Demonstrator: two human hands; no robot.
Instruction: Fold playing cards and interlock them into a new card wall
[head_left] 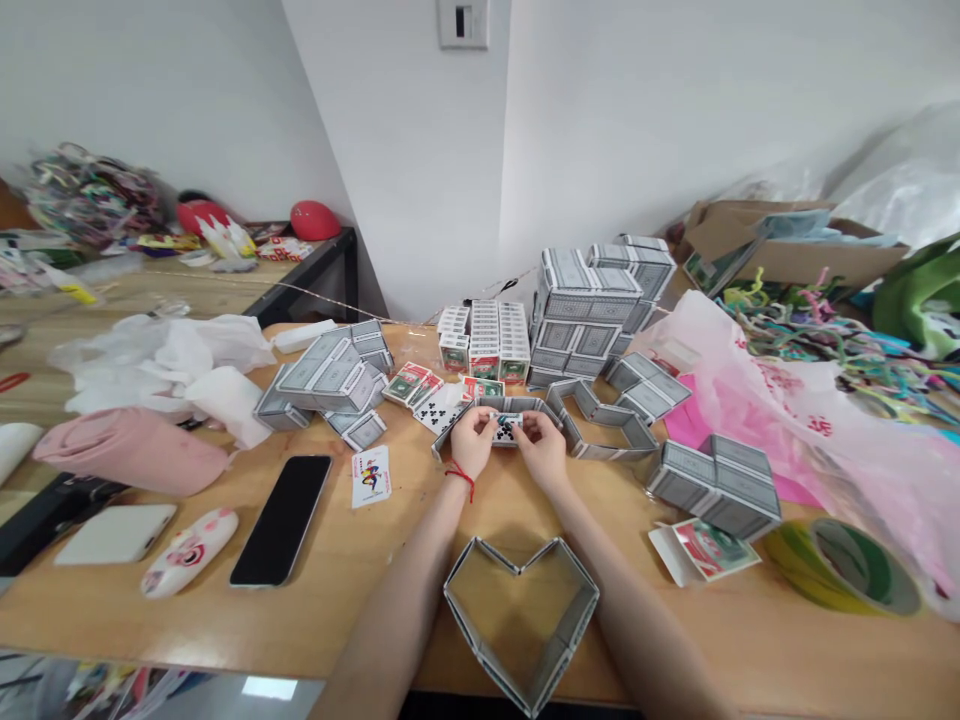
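My left hand [472,442] and my right hand [543,450] are closed on a small playing card [508,428], one at each end. Its face, with dark club marks, is turned toward me. A frame of folded cards [516,404] stands just behind the fingers and is partly hidden by them. Between my forearms, near the table's front edge, lies a heart-shaped frame of folded cards [574,618]. A joker card [371,477] rests to the left of my left hand, and more loose cards [437,410] lie behind it.
Stacked card blocks [577,310] rise at the back, beside rows of card boxes [484,340]. A phone [281,520], a mouse [189,552] and a pink roll [133,450] lie left. On the right are an opened card box [709,552] and a tape roll [840,565].
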